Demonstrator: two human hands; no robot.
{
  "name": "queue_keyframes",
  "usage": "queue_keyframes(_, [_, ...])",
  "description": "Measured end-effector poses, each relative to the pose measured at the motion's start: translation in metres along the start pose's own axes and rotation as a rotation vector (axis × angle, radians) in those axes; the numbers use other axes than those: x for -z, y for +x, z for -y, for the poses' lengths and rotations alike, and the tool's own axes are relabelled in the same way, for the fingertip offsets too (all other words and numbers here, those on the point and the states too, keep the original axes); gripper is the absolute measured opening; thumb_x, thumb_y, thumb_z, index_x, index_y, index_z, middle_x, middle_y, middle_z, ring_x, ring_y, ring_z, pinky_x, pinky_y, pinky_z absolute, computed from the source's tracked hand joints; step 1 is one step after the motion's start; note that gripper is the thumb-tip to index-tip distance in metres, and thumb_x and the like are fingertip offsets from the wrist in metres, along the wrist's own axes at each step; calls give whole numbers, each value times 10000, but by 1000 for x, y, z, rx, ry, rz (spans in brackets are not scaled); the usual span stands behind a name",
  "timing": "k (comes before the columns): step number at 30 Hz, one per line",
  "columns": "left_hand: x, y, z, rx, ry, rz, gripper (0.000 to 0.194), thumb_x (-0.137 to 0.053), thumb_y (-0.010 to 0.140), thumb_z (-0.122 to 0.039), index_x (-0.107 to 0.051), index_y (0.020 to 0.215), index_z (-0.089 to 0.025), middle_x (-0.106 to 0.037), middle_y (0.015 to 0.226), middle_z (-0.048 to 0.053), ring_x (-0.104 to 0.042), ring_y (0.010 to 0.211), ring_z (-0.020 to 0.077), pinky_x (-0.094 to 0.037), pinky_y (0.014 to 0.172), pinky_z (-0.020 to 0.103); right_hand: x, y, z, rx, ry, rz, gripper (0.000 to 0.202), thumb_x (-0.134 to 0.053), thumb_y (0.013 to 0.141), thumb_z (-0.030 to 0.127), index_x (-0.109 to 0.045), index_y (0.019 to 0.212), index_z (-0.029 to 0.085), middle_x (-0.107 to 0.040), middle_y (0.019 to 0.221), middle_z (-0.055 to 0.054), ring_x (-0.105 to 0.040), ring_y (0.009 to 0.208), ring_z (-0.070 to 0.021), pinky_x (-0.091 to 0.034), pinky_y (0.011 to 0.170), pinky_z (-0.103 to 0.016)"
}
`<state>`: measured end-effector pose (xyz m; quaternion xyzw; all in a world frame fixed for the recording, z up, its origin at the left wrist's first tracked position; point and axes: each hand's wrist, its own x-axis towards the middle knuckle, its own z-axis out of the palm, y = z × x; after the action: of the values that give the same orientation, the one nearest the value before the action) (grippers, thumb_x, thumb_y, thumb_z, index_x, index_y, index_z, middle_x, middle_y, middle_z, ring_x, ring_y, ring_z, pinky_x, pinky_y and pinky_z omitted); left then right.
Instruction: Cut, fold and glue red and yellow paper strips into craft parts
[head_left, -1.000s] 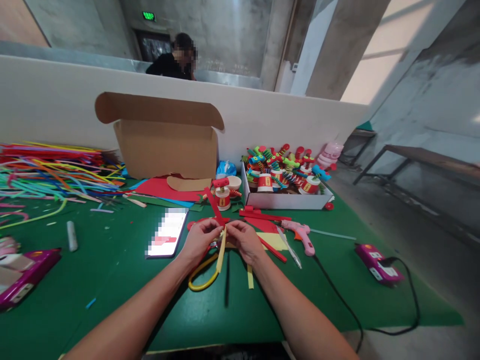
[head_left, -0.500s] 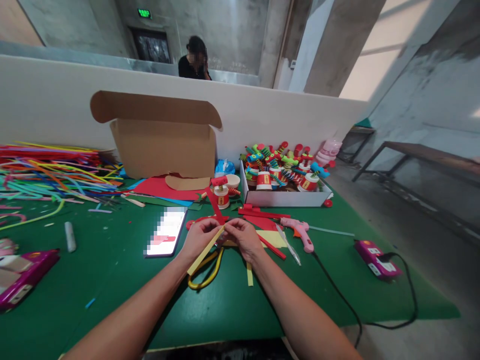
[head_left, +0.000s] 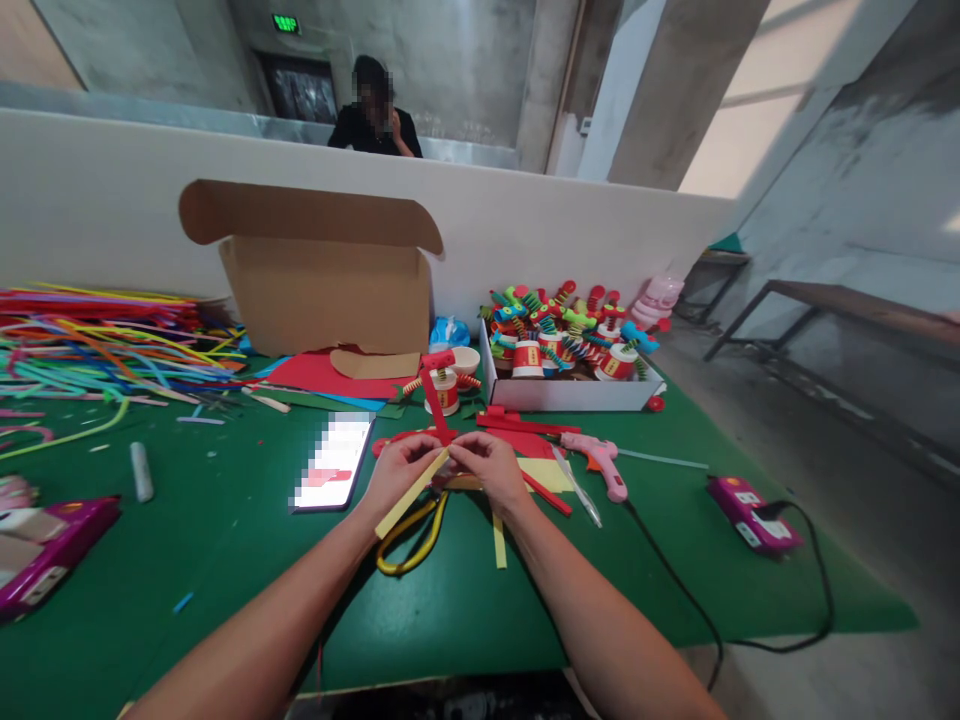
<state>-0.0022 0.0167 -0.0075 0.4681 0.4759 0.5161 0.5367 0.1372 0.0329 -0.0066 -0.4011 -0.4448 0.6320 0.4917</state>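
My left hand (head_left: 397, 472) and my right hand (head_left: 491, 470) meet over the green table (head_left: 225, 560), pinching a crossed pair of paper strips. A yellow strip (head_left: 409, 494) slants down to the left from my fingers. A red strip (head_left: 435, 402) sticks up and away from them. Under my hands lie yellow-handled scissors (head_left: 409, 545), a loose yellow strip (head_left: 499, 541) and red and yellow paper pieces (head_left: 541, 470).
A phone (head_left: 334, 463) lies left of my hands. A pink glue gun (head_left: 600, 465) with its cable lies to the right, near a magenta device (head_left: 752, 513). Behind stand an open cardboard box (head_left: 322, 290), a white tray (head_left: 570, 398) of finished toys and a heap of pipe cleaners (head_left: 97, 340). A person stands beyond the partition.
The yellow strip swung from hanging nearly straight down to slanting toward the left. The red strip now stands more upright. The person behind the wall moved about.
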Motion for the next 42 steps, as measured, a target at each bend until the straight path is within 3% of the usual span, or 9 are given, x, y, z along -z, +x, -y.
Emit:
queue_keyframes(5, [2, 1, 0, -4, -31, -63, 317, -726, 603, -362, -655, 809, -133, -659, 765, 51, -597, 711, 165, -457, 659, 260, 0, 1, 3, -16, 165, -69, 289, -782, 525, 327, -597, 677, 165, -638, 581, 18, -605, 537, -115, -508, 624, -258])
queue_keyframes(11, [1, -1, -2, 9, -136, 82, 354, -728, 618, -344, -649, 888, -128, -677, 875, 80, -623, 812, 197, -468, 778, 321, -4, 0, -1, -35, 166, -77, 295, -778, 529, 330, -584, 677, 165, -639, 591, 19, -603, 531, -104, -512, 626, -252])
queue_keyframes(13, [-1, -3, -3, 29, -120, 89, 360, -714, 636, -375, -651, 885, -122, -684, 845, 80, -628, 785, 200, -471, 766, 324, -6, -1, -4, -23, 131, -65, 293, -770, 546, 343, -584, 684, 164, -639, 589, 17, -606, 540, -107, -513, 617, -249])
queue_keyframes(22, [5, 2, 2, 51, -29, -75, 356, -729, 592, -422, -658, 741, -107, -662, 691, 53, -593, 650, 169, -453, 632, 264, -3, -2, -2, -56, 43, 35, 326, -769, 550, 378, -598, 716, 156, -638, 589, 14, -602, 534, -112, -512, 614, -266])
queue_keyframes(29, [3, 1, 1, 14, 41, -30, 350, -707, 620, -425, -671, 785, -119, -675, 757, 64, -606, 733, 198, -459, 692, 282, 0, 2, -5, -5, -70, 13, 285, -746, 571, 401, -601, 629, 162, -626, 541, 18, -573, 507, -108, -459, 553, -230])
queue_keyframes(35, [1, -1, 0, -57, 93, -37, 231, -679, 661, -380, -656, 696, -153, -630, 706, 14, -573, 674, 153, -438, 637, 242, 3, 4, -5, 69, -192, 19, 233, -732, 585, 350, -585, 563, 172, -606, 513, 26, -532, 482, -100, -416, 524, -223])
queue_keyframes(42, [3, 0, 3, -23, 90, -47, 247, -694, 634, -379, -640, 681, -142, -632, 673, 27, -582, 649, 169, -439, 618, 262, 0, 1, -5, 21, -103, 54, 234, -733, 579, 355, -587, 619, 177, -629, 565, 28, -581, 528, -116, -460, 571, -242])
